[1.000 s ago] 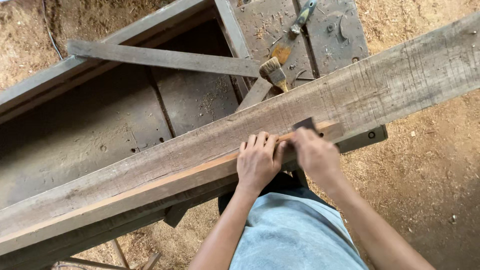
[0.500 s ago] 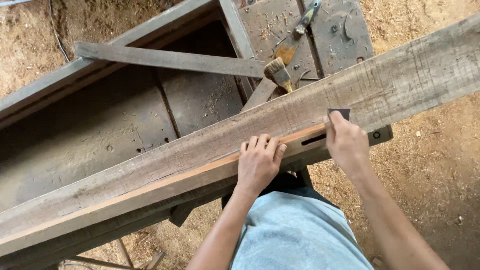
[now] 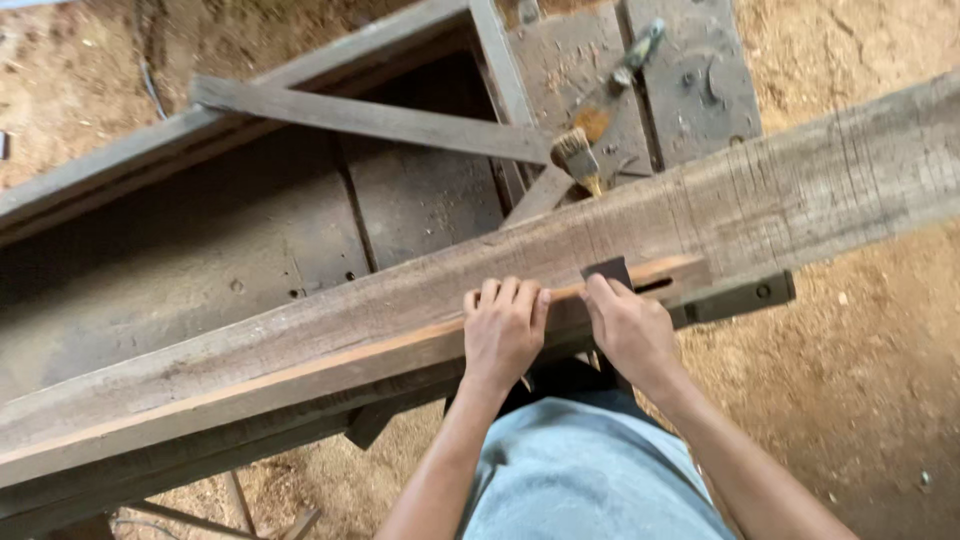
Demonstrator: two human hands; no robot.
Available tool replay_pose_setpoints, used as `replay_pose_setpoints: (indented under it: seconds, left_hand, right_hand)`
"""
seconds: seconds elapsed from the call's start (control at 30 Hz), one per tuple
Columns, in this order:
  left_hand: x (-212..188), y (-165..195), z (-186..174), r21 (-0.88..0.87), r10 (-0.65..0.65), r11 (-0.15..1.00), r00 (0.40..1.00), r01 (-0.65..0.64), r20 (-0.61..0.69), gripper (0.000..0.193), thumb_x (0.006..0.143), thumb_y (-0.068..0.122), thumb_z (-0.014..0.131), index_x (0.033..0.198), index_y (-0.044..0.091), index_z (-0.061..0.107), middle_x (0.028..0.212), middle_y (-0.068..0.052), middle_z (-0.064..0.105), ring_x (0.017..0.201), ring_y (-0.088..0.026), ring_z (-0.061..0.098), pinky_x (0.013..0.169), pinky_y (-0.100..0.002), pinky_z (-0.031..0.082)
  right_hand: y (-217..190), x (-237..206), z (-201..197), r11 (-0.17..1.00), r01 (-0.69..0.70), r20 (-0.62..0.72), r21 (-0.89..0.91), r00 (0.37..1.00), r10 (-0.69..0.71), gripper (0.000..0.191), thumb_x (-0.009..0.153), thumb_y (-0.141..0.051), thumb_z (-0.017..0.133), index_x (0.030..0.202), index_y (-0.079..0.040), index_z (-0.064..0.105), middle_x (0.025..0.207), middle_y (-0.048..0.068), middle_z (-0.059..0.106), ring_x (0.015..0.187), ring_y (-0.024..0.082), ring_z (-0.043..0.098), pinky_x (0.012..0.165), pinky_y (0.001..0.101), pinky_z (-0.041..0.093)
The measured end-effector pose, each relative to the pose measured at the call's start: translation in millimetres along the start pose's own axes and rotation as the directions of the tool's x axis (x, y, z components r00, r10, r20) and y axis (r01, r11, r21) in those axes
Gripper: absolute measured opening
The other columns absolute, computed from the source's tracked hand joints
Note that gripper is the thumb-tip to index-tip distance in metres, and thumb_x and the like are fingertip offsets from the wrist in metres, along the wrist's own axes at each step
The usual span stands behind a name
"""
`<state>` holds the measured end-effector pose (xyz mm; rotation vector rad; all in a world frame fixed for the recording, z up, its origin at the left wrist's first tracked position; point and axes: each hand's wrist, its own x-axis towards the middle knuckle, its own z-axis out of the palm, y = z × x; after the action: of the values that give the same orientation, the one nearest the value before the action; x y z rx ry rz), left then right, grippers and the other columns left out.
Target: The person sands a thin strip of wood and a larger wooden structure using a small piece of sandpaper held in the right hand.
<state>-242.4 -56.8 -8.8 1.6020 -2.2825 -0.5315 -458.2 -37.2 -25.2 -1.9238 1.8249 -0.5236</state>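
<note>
left hand: laid flat on the near edge of the plank, fingers together and curled slightly over the top face; nothing is gripped, the plank is only pressed down.
right hand: closed around a small dark block, pinched between fingers and thumb; the block is set against the reddish strip along the plank's near edge.
plank position: laid diagonally across the bench, running from lower left to upper right; both ends are carried out of view.
risk, slip: if the block is skidded off the narrow strip, the right hand could be driven into the left, since they are held just beside each other.
risk, splinters: the plank face is rough and cracked; fingers dragged along it could be caught.
risk, shift: the plank is held by hand pressure only, as far as can be seen; no clamp is visible, so it could be slid or tipped under a hard push.
risk, brush: a paintbrush is rested just behind the plank near the block; it could be knocked off if the plank is moved back.
edges: the near edge overhangs the person's lap; a dark metal bracket is seen under it on the right.
open room: free run is available along the strip to the left; to the right the strip is ended near the bracket.
floor: covered in sawdust; footing cannot be judged.
</note>
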Motion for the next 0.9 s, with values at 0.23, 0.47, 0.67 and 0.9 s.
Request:
replay_pose_setpoints:
  seconds: [0.23, 0.47, 0.67, 0.9]
  left_hand:
    - [-13, -16, -17, -0.026, -0.009, 1.000, 1.000, 0.009, 0.000, 0.028, 0.104, 0.033, 0.055, 0.097, 0.011, 0.070, 0.095, -0.005, 0.066, 0.094, -0.027, 0.059, 0.087, -0.045, 0.044]
    - [-14, -32, -16, -0.172, 0.080, 0.983, 0.995, -0.068, 0.067, 0.027, 0.103, 0.032, 0.055, 0.098, 0.010, 0.070, 0.098, -0.007, 0.065, 0.098, -0.029, 0.060, 0.088, -0.045, 0.048]
    - [-13, -38, -9, -0.193, 0.146, 0.972, 0.987, -0.131, 0.070, 0.025, 0.104, 0.027, 0.055, 0.095, 0.006, 0.067, 0.098, -0.011, 0.065, 0.097, -0.030, 0.061, 0.086, -0.044, 0.050]
    - [-11, -37, -11, -0.206, 0.176, 0.965, 0.983, -0.162, 0.053, 0.023, 0.105, 0.024, 0.054, 0.096, 0.006, 0.065, 0.097, -0.011, 0.065, 0.095, -0.030, 0.061, 0.086, -0.044, 0.051]
  right_hand:
    - [-12, 3, 6, 0.977, -0.186, 0.079, -0.102, 0.978, 0.194, 0.024, 0.112, -0.021, 0.049, 0.098, -0.006, 0.062, 0.063, 0.012, 0.065, 0.046, 0.018, 0.061, 0.034, 0.0293, 0.046]
    - [-26, 6, 4, 0.886, -0.390, 0.130, -0.249, 0.894, 0.430, 0.021, 0.111, -0.021, 0.045, 0.110, -0.008, 0.062, 0.068, 0.015, 0.067, 0.044, 0.022, 0.061, 0.032, 0.0324, 0.046]
    - [-25, 3, 30, 0.999, -0.036, -0.023, 0.002, 0.999, 0.036, 0.017, 0.107, -0.018, 0.052, 0.100, -0.008, 0.062, 0.070, 0.011, 0.068, 0.050, 0.018, 0.063, 0.041, 0.0272, 0.050]
    - [-37, 4, 15, 0.927, -0.340, -0.072, -0.160, 0.940, 0.333, 0.025, 0.111, -0.026, 0.050, 0.102, -0.007, 0.063, 0.067, 0.017, 0.068, 0.057, 0.029, 0.068, 0.049, 0.0427, 0.055]
